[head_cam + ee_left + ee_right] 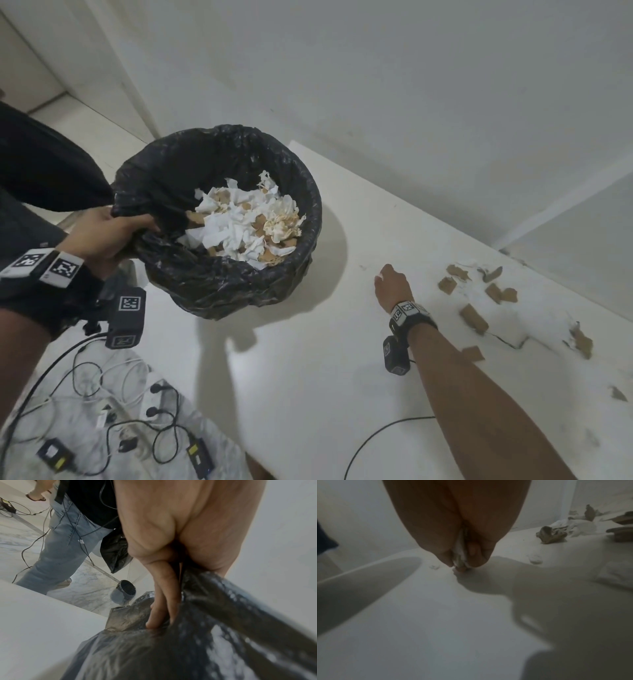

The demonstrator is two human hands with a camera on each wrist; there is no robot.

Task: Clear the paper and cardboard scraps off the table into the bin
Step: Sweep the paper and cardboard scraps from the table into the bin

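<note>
My left hand [109, 233] grips the rim of the bin [219, 219], which is lined with a black bag and holds white paper and brown cardboard scraps [246, 226]; it is held at the table's left end. In the left wrist view my fingers [161, 601] clamp the black liner [188, 635]. My right hand [392, 284] is down on the white table [308, 377], fingers curled around a small white paper scrap [459, 555]. Brown cardboard pieces [493, 294] and white paper [541, 318] lie to its right.
On the floor at lower left lie cables, plugs and power adapters [130, 431]. A black cable [376, 435] crosses the table's near edge. A second small lined bin [125, 592] stands on the floor. The wall runs along the table's far side.
</note>
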